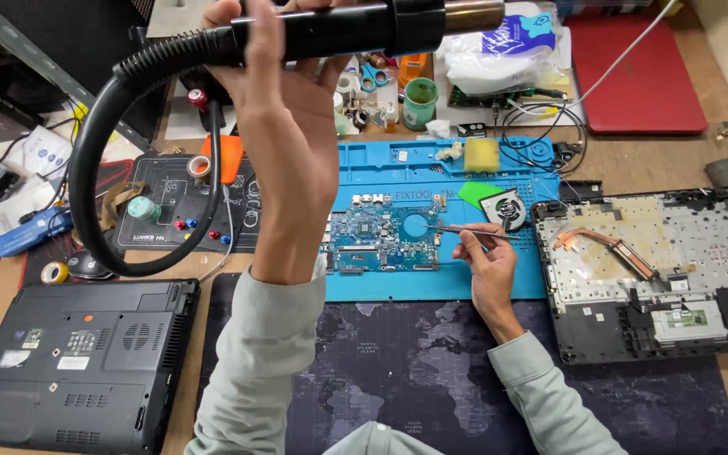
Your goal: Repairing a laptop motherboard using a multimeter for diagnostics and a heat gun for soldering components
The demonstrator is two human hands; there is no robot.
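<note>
one blue circuit board (381,236) lies on the blue work mat (465,286) at the middle of the surface, and my right hand (486,265) pinches one pair of tweezers (465,229) in a narrow grip, tips over the board's right edge. my left hand (284,93) is raised high, forearm upright, its grip wrapped around one black hot-air wand (355,29) held level, hose (94,168) looping down. two opened laptops flank the mat: a black base (77,362) left, a bare chassis (650,270) right.

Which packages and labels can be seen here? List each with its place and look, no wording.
Plastic package: top centre, behind the blue mat; crinkled white bag, blue print.
Stickers: on the black laptop at lower left; small white and grey rectangles.
Label: on the opened laptop base at right; small greenish rectangle.
</note>
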